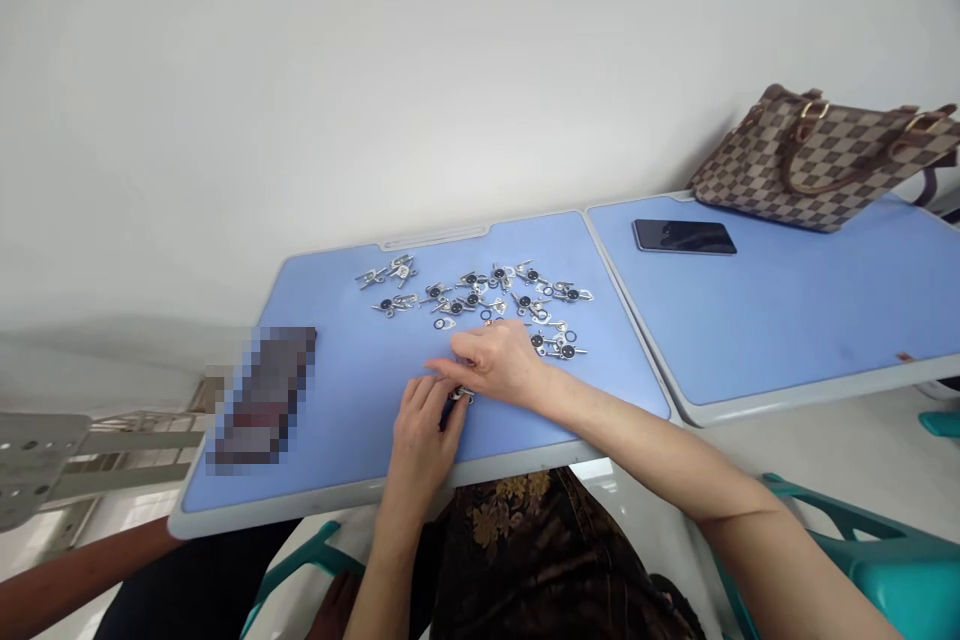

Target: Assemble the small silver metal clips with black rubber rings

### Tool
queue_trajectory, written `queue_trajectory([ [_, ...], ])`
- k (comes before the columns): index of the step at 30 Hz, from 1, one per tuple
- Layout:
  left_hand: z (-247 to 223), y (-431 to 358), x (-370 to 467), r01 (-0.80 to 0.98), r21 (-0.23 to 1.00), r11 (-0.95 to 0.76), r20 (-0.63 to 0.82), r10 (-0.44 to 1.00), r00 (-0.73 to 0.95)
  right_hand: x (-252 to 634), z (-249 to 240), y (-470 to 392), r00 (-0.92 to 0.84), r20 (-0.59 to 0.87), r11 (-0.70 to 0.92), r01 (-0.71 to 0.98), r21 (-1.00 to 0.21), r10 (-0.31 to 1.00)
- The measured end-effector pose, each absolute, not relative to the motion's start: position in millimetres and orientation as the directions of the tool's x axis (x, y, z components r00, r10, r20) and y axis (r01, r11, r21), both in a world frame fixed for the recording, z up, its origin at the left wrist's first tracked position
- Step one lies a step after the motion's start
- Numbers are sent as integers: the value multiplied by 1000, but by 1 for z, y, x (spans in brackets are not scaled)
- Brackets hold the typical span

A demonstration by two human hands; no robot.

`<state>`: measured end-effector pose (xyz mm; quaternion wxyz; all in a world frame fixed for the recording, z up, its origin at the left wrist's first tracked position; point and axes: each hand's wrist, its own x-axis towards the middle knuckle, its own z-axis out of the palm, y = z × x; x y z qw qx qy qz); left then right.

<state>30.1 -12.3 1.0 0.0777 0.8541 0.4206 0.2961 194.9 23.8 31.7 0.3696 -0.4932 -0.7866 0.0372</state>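
Left hand [426, 425] pinches a small metal part [463, 394] at the blue table [352, 430]
Right hand [501, 360] curls beside it, grip unclear; metal fittings [472, 300] lie scattered beyond; a checkered bag [832, 155] stands near the white wall [375, 70].

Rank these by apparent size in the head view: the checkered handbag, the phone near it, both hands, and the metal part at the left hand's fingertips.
1. Checkered handbag
2. Left hand and right hand: too alike to rank
3. Phone
4. Metal part, partly hidden
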Motion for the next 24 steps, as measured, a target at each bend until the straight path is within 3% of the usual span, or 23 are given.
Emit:
queue_trajectory([
  [5, 0, -12, 30, 696, 356, -624, 449, 767, 458, 197, 38, 21, -298, 475, 523, 717, -462, 828],
  [11, -4, -12, 28, 694, 384, -609, 472, 776, 419, 196, 38, 16, -427, 468, 631, 449, -633, 774],
  [16, -3, -11, 29, 679, 373, -633, 518, 749, 414, 198, 37, 15, -483, 377, 573, 368, -732, 791],
  [24, 5, -16, 32, 676, 439, -593, 432, 798, 420, 219, 57, 18, -536, 156, 354, 289, -890, 830],
])
